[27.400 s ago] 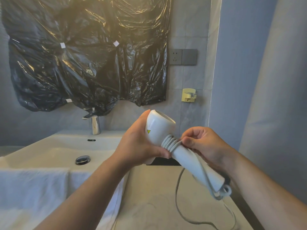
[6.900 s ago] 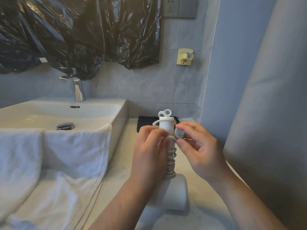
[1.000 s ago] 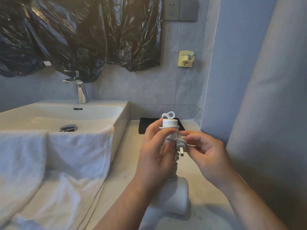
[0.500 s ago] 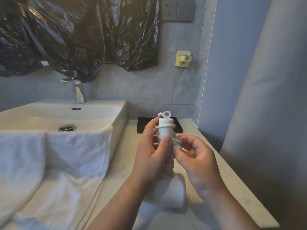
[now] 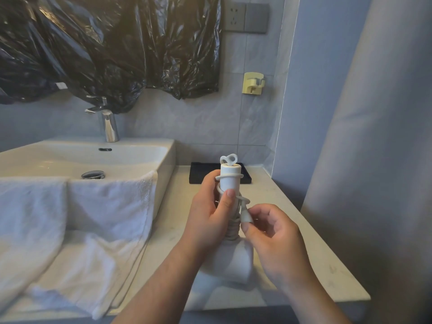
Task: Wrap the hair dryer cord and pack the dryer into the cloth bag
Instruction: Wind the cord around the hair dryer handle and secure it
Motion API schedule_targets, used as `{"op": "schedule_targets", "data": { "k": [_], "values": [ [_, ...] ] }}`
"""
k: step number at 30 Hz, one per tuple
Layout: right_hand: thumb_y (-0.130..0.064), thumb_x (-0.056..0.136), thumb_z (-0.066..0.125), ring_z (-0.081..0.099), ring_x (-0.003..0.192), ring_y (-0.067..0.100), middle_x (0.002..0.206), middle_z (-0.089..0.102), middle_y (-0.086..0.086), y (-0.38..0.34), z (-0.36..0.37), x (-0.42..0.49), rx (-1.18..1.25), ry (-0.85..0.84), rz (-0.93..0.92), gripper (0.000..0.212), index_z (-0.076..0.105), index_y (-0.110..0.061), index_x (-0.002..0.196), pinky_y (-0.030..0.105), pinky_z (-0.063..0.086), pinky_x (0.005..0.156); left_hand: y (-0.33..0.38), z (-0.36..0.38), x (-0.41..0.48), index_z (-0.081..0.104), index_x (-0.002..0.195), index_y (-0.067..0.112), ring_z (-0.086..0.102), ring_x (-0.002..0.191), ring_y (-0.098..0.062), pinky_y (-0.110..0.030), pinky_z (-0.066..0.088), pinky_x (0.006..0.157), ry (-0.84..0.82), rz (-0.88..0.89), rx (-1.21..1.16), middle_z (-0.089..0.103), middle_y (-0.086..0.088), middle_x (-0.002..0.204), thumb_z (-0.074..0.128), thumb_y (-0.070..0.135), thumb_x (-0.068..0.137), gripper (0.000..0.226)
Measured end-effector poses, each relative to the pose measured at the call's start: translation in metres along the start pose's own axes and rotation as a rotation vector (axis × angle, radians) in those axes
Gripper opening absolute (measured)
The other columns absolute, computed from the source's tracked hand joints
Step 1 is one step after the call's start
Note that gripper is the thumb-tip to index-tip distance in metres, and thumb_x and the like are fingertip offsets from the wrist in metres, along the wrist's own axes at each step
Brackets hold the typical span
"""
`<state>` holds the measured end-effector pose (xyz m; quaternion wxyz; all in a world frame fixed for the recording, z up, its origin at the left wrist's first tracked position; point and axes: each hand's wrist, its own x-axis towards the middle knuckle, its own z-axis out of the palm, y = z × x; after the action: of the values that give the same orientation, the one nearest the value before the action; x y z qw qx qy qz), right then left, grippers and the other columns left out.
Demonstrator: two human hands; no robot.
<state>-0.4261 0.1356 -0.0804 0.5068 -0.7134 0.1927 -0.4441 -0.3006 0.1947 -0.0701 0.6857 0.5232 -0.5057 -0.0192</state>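
**Both hands on the upended dryer, plug pinched at the coils**

Two bare forearms reach in from below and meet over the pale counter (image 5: 287, 206). The left hand (image 5: 208, 220) is wrapped round the upright handle of the white hair dryer (image 5: 233, 260). Its fingers go behind the handle, and the thumb lies flat on the front, just under the topmost turn of cord.

The dryer stands on its head near the counter's front edge, with the barrel down and the handle pointing straight up. A small hang loop (image 5: 229, 158) sits at the very top. The cord (image 5: 232, 232) is wound round the handle in tight turns from the barrel upward, with a looser ring near the top.

The right hand (image 5: 278, 242) sits just right of the handle, palm turned inward. Its thumb and forefinger pinch the plug (image 5: 245, 213), which lies against the coils. The other fingers curl loosely and hold nothing.

To the left, a white towel (image 5: 105, 206) hangs over the front rim of the sink (image 5: 167, 157) and spreads across the counter. A flat black item (image 5: 198, 174) lies at the back against the wall, behind the handle. Whether it is the cloth bag I cannot tell.
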Motion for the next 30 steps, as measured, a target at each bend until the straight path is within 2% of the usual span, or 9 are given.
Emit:
{"op": "schedule_targets", "data": {
  "k": [4,7,10,13,15,19,22,27,30],
  "values": [
    [-0.012,0.09,0.065,0.073,0.084,0.028,0.09,0.072,0.007,0.0,-0.001,0.003,0.188,-0.078,0.136,0.012,0.068,-0.023,0.091,0.05,0.059,0.081,0.001,-0.005,-0.001,0.052,0.126,0.019,0.065,0.079,-0.008,-0.023,0.048,0.073,-0.091,-0.05,0.011,0.07,0.01,0.089,0.049,0.026,0.094,0.032],
    [-0.023,0.078,0.067,0.072,0.087,0.032,0.091,0.073,0.008,0.0,-0.002,0.006,0.153,-0.105,0.121,0.012,0.068,-0.024,0.089,0.055,0.056,0.085,0.003,-0.014,-0.006,0.047,0.132,0.022,0.065,0.088,-0.011,-0.02,0.05,0.073,-0.197,-0.072,0.035,0.071,0.001,0.101,0.058,0.01,0.085,0.049],
    [-0.015,0.081,0.067,0.067,0.074,0.026,0.076,0.07,0.006,-0.004,-0.002,0.009,0.223,-0.071,0.132,0.004,0.07,-0.018,0.08,0.059,0.054,0.085,0.001,-0.018,-0.008,0.048,0.13,0.026,0.066,0.09,-0.014,-0.022,0.052,0.071,-0.218,-0.083,0.085,0.072,0.004,0.102,0.062,0.004,0.083,0.054],
    [-0.001,0.088,0.063,0.058,0.067,0.023,0.066,0.064,0.005,-0.003,-0.004,0.012,0.273,-0.063,0.183,0.025,0.071,-0.018,0.071,0.056,0.052,0.083,-0.003,-0.019,-0.008,0.049,0.131,0.025,0.067,0.092,-0.024,-0.029,0.054,0.073,-0.199,-0.063,0.087,0.072,-0.002,0.104,0.065,0.015,0.087,0.047],
    [0.0,0.084,0.066,0.055,0.07,0.026,0.068,0.063,0.008,-0.003,-0.006,0.01,0.286,-0.098,0.224,0.024,0.07,-0.018,0.069,0.051,0.049,0.08,-0.005,-0.019,-0.009,0.049,0.133,0.021,0.068,0.092,-0.027,-0.031,0.054,0.074,-0.18,-0.056,0.072,0.073,-0.005,0.105,0.067,0.02,0.087,0.049],
    [-0.017,0.067,0.069,0.053,0.067,0.018,0.067,0.059,0.0,-0.002,-0.008,0.004,0.149,-0.145,0.217,0.006,0.065,-0.021,0.068,0.041,0.047,0.072,-0.008,-0.02,-0.013,0.044,0.139,0.021,0.069,0.089,-0.028,-0.033,0.05,0.073,-0.153,-0.07,0.053,0.073,-0.007,0.106,0.07,0.03,0.083,0.062],
    [-0.007,0.075,0.069,0.053,0.068,0.014,0.068,0.057,-0.003,0.0,-0.007,0.0,0.009,-0.159,0.162,0.013,0.058,-0.015,0.074,0.034,0.046,0.068,-0.009,-0.021,-0.015,0.053,0.13,0.02,0.068,0.094,-0.029,-0.043,0.053,0.075,-0.152,-0.029,0.047,0.073,-0.005,0.105,0.069,0.036,0.082,0.054],
    [0.002,0.081,0.066,0.062,0.074,0.008,0.087,0.066,0.003,-0.002,-0.003,-0.004,0.023,-0.15,0.168,0.022,0.057,-0.016,0.091,0.026,0.05,0.069,-0.001,-0.018,-0.019,0.058,0.122,0.026,0.061,0.082,-0.012,-0.02,0.045,0.068,-0.118,-0.009,0.12,0.07,0.002,0.099,0.067,0.03,0.082,0.041],
    [-0.001,0.081,0.068,0.061,0.072,0.007,0.086,0.066,0.009,-0.006,-0.007,-0.005,0.051,-0.172,0.17,0.02,0.056,-0.01,0.095,0.023,0.05,0.067,0.004,-0.019,-0.016,0.055,0.13,0.028,0.066,0.092,-0.018,-0.026,0.052,0.072,-0.161,-0.06,0.097,0.073,0.0,0.104,0.067,0.03,0.081,0.05]
  ]
}}
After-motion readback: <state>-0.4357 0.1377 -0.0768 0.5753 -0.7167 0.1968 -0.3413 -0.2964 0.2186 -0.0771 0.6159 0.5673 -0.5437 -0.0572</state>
